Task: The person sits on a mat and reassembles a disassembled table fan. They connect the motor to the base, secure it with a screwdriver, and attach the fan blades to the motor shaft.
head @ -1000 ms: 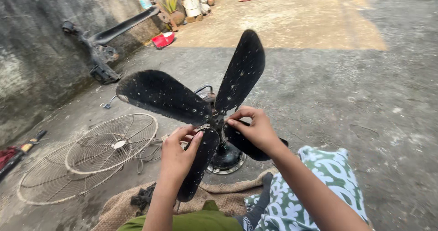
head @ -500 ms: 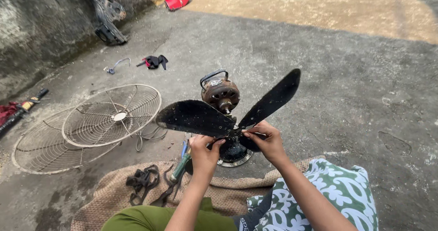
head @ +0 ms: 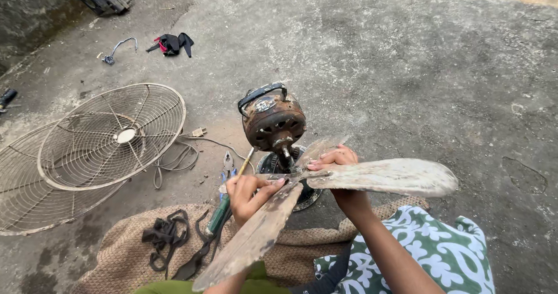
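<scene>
Both hands (head: 290,183) now hold the fan blade (head: 383,176) flat, lower.

One label only: a small oval badge (head: 266,104) near the centre of the frame, slightly left and above the middle, stuck on the upper face of the rusty brown fan motor housing (head: 273,121), just under its dark carrying handle. White or pale ground with a dark band across it; print too small to make out. No packages, signs or screens anywhere else in view.
</scene>
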